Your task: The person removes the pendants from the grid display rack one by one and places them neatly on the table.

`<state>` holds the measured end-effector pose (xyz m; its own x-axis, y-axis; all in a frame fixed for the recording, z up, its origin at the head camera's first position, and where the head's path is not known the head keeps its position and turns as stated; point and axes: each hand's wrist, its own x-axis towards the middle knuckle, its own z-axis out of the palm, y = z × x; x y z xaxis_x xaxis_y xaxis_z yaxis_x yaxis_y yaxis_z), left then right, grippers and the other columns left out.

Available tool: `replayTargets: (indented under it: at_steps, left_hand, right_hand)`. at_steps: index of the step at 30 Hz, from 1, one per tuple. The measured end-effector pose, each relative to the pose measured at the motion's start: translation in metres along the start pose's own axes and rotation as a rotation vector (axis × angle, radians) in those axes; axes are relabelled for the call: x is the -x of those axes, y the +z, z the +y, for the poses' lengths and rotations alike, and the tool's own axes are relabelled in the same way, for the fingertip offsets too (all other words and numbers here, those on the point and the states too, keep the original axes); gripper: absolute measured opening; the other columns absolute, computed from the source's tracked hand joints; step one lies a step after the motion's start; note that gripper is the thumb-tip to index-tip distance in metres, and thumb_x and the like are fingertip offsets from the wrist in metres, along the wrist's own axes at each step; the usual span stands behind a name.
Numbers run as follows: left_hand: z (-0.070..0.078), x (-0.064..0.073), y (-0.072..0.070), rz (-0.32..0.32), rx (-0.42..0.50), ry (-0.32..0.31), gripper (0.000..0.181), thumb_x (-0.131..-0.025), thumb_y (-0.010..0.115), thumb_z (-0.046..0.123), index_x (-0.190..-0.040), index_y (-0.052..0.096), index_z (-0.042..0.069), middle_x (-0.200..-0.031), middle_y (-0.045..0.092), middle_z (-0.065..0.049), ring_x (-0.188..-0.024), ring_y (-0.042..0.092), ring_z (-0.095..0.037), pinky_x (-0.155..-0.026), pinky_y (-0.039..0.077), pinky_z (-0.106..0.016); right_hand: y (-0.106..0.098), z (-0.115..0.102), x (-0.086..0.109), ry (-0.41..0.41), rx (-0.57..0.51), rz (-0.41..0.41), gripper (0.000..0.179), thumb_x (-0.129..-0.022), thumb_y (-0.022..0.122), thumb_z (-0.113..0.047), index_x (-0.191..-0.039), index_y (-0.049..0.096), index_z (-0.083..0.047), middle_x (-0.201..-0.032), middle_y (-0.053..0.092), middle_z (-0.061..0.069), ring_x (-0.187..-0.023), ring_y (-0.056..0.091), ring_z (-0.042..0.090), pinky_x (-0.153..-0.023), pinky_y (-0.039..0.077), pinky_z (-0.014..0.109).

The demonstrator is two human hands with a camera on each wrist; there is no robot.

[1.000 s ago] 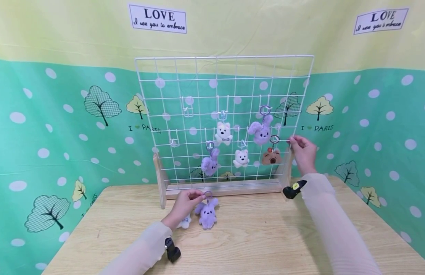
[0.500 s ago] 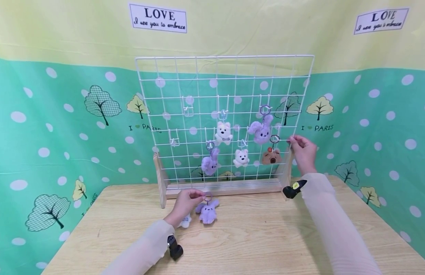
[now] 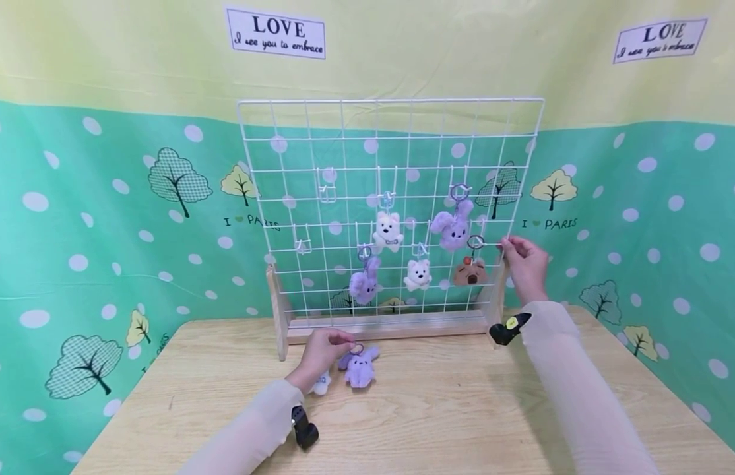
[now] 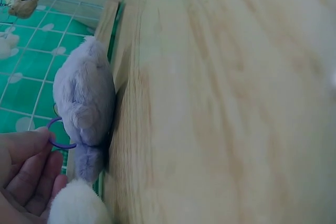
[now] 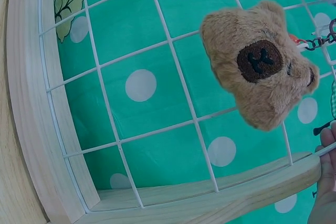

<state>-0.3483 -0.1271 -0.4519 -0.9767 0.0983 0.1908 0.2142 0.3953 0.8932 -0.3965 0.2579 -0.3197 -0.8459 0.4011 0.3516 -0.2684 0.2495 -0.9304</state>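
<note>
Purple fluff — a rabbit toy [image 3: 359,371] is at four o'clock from the left hand [image 3: 317,357], whose thumb and finger pinch its ring [image 4: 64,146]; contact with the tabletop [image 3: 439,422] is hard to tell. A white toy [image 3: 321,384], partly hidden, shows at that hand's six o'clock. The right hand [image 3: 526,265] grips the wire rack [image 3: 391,100] at its four o'clock edge — a brown bear [image 3: 471,272] hangs nearby, at nine o'clock.
</note>
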Motion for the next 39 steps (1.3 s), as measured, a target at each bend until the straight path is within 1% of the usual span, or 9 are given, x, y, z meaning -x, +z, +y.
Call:
replayTargets:
  at_steps: [6,10,13,17,21,26,30,34,39]
  left_hand:
    - [-0.001,0.0,-0.001,-0.008,0.012,-0.041,0.012,-0.082,0.07,0.003,-0.093,0.071,0.0,-0.088,0.071,-0.008,-0.081,0.065,-0.015,-0.073,0.054,-0.029]
    - [0.0,0.001,-0.004,0.006,-0.007,-0.032,0.011,-0.082,0.07,0.002,-0.093,0.072,0.001,-0.09,0.072,-0.009,-0.082,0.066,-0.017,-0.075,0.054,-0.03]
    - [0.006,0.002,-0.009,0.02,-0.013,-0.027,0.01,-0.082,0.069,0.003,-0.092,0.072,0.001,-0.09,0.072,-0.009,-0.084,0.067,-0.018,-0.077,0.054,-0.031]
    - [0.018,0.002,-0.017,0.039,-0.006,-0.014,0.011,-0.083,0.07,0.005,-0.094,0.072,0.002,-0.091,0.072,-0.009,-0.085,0.067,-0.019,-0.078,0.054,-0.033]
    - [0.032,0.0,-0.027,0.047,0.016,0.0,0.012,-0.083,0.071,0.008,-0.095,0.073,0.005,-0.091,0.072,-0.006,-0.085,0.067,-0.017,-0.076,0.054,-0.031]
    - [0.054,-0.003,-0.04,0.057,0.053,0.065,0.016,-0.083,0.071,0.008,-0.097,0.071,0.001,-0.094,0.072,-0.01,-0.085,0.067,-0.018,-0.077,0.054,-0.028]
    - [0.072,-0.005,-0.048,0.073,0.087,0.089,0.018,-0.084,0.07,0.01,-0.1,0.071,0.001,-0.098,0.071,-0.012,-0.087,0.066,-0.017,-0.076,0.052,-0.026]
    - [0.086,-0.009,-0.053,0.087,0.1,0.1,0.022,-0.086,0.069,0.014,-0.104,0.07,0.002,-0.101,0.071,-0.011,-0.091,0.066,-0.018,-0.079,0.052,-0.026]
    - [0.102,-0.014,-0.055,0.102,0.123,0.101,0.024,-0.087,0.069,0.02,-0.107,0.07,0.006,-0.105,0.07,-0.008,-0.095,0.064,-0.019,-0.082,0.051,-0.028]
  right_hand:
    - [0.001,0.002,0.0,0.009,-0.006,0.004,0.046,-0.09,0.057,-0.04,-0.123,0.059,-0.008,-0.112,0.067,-0.002,-0.101,0.06,0.007,-0.093,0.047,0.024]
    - [0.001,0.002,0.0,0.011,-0.007,0.008,0.045,-0.09,0.058,-0.039,-0.123,0.059,-0.009,-0.112,0.067,-0.002,-0.1,0.06,0.005,-0.092,0.047,0.022]
    - [0.002,0.002,0.001,0.006,-0.021,0.01,0.044,-0.09,0.058,-0.038,-0.122,0.06,-0.008,-0.113,0.067,0.0,-0.1,0.061,0.005,-0.092,0.047,0.022]
    - [0.002,0.003,0.0,-0.007,-0.027,0.007,0.045,-0.09,0.058,-0.038,-0.122,0.059,-0.006,-0.113,0.067,0.001,-0.1,0.061,0.005,-0.092,0.047,0.022]
    - [0.001,0.003,0.0,-0.013,-0.032,0.008,0.045,-0.091,0.058,-0.037,-0.122,0.059,-0.005,-0.112,0.067,0.0,-0.099,0.061,0.005,-0.093,0.047,0.023]
    - [0.001,0.003,0.0,-0.006,-0.019,0.014,0.043,-0.091,0.058,-0.037,-0.122,0.059,-0.007,-0.112,0.067,-0.001,-0.099,0.061,0.004,-0.093,0.047,0.023]
    - [0.001,0.002,0.001,0.0,-0.012,0.016,0.044,-0.091,0.058,-0.038,-0.123,0.059,-0.008,-0.114,0.066,0.0,-0.102,0.06,0.006,-0.094,0.046,0.025]
    - [0.001,0.001,0.002,-0.006,-0.019,0.015,0.043,-0.091,0.058,-0.037,-0.122,0.06,-0.007,-0.115,0.067,0.001,-0.101,0.061,0.007,-0.095,0.046,0.027]
    - [0.001,0.002,0.002,-0.034,-0.024,0.018,0.042,-0.091,0.058,-0.036,-0.12,0.061,-0.006,-0.108,0.068,-0.002,-0.096,0.061,0.003,-0.09,0.048,0.021]
